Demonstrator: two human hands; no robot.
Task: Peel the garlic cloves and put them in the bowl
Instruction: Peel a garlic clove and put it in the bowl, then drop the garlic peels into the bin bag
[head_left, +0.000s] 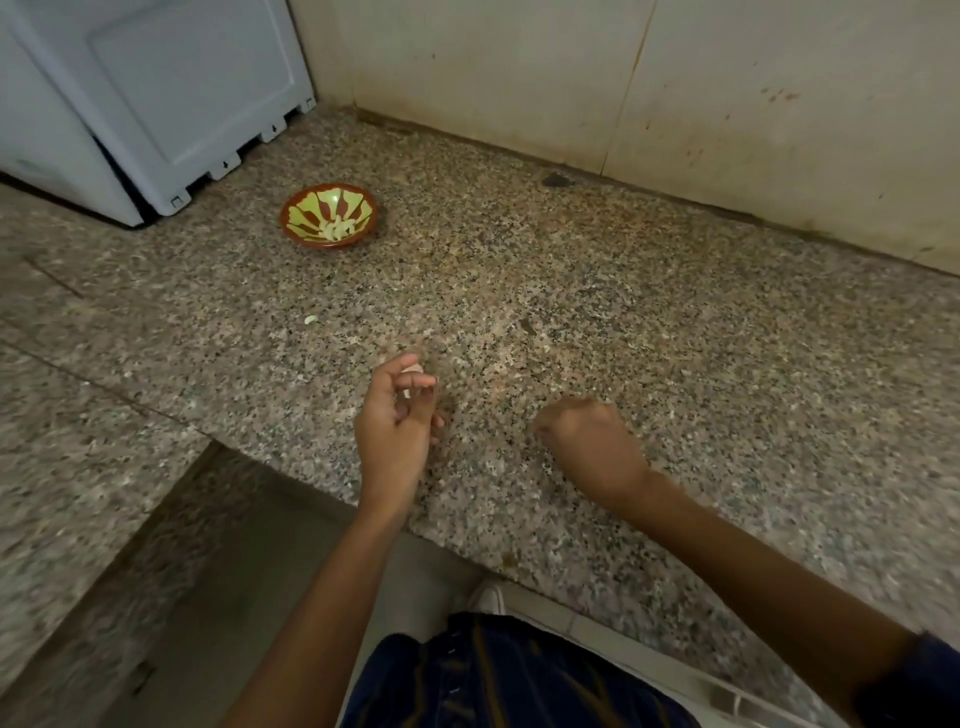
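Granite bench (571, 291). Left hand (392, 421) pinched 1 clove (413, 370) at its fingers (418, 383). Right hand (587, 441) curled, blurred; whether it held anything, cannot tell. Bowl (311, 236) with peeled cloves (338, 228) sat well apart, far left. Advice: strip all skin, then carry the clove over the rim before release. 1 stray bit (310, 320) lay on the bench.

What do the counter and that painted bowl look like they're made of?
Counter: looks like polished granite, speckled pink, grey and black, with a faint sheen. Bowl: probably glazed ceramic or painted clay, brown-red rim and yellow-green pattern with a slight gloss; melamine can't be ruled out.
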